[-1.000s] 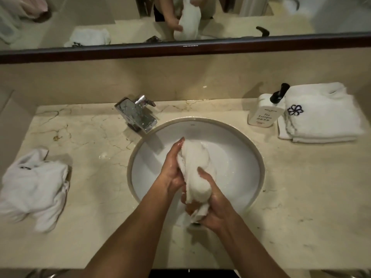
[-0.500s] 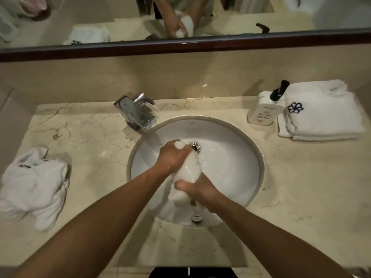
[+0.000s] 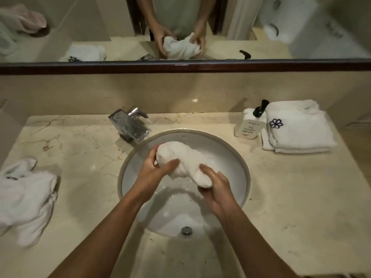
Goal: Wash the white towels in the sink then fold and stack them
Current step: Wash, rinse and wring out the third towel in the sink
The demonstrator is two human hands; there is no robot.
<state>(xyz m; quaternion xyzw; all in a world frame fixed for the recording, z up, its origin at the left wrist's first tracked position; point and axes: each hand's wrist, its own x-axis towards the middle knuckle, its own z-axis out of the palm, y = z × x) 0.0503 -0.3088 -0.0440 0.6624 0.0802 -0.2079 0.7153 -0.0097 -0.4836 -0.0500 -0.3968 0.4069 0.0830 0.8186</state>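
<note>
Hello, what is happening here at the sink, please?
A person is washing a white towel over the sink. The left hand grips one end and the right hand grips the other, holding it bunched above the basin. A crumpled towel lies on the counter to the left, and folded towels sit stacked on the right beside a soap bottle.

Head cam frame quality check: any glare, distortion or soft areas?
Head view: dim, warm light; wide-angle bends the mirror frame and counter edges; small glare spots on the wall and wet faucet; crumpled towel at the left edge soft; wet towel in both hands reasonably sharp.
</note>
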